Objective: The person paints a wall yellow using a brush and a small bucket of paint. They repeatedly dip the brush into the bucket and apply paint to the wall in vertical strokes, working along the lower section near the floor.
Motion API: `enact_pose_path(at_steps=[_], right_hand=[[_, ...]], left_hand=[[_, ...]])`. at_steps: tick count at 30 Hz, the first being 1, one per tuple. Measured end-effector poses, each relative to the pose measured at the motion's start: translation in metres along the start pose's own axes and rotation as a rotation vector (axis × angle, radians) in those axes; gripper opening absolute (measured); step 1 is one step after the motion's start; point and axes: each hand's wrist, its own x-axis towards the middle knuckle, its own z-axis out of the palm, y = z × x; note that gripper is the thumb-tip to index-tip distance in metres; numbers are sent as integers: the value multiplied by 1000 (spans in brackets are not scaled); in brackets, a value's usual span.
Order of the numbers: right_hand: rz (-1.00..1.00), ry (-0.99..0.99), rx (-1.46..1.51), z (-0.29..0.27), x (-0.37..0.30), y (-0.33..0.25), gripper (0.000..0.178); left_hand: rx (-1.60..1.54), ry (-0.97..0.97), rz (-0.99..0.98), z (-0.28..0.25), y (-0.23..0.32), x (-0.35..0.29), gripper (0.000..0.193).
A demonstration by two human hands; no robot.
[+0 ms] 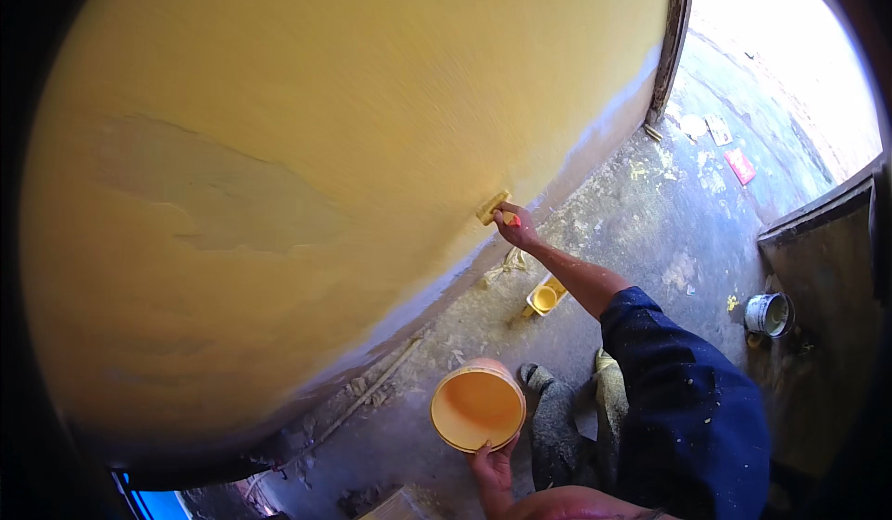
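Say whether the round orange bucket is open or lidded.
Open: the round orange bucket in the left hand shows its inside, no lid.

Head view: wide fisheye at head height, pitched down, near the wall (372,83) filling the left; floor (641,232) farther below, right; wearer's right sleeve (692,385) close in.

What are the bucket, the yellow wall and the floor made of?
The bucket looks like plastic, fairly smooth, judging by its even, rounded rim, though paint coats its inside. The yellow wall seems to be painted plaster: a ragged-edged patch shows. The floor is probably concrete, dull, grey and blotchy.
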Motion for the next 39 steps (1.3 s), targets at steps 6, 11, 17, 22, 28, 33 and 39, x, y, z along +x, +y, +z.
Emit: enact_pose_path(at_steps=[6,11,17,22,28,33,39], right_hand=[[-467,111,424,-31,48,-64,25],[-762,351,507,-59,79,-81,24],[-242,133,340,41,41,162,25],[-245,237,233,64,35,209,23],[-589,249,577,-59,80,17,26],[-563,244,514,-86,110,20,27],[215,44,36,-46,45,105,32]], left_hand=[[38,76,-26,-29,4,10,63],[89,88,-51,-42,-14,50,60],[54,113,-14,-58,-65,89,58],[64,100,-36,-68,-83,93,59],[17,104,-66,-44,-63,71,62],[24,118,-90,-11,-43,57,50],[35,151,-185,8,-34,39,41]])
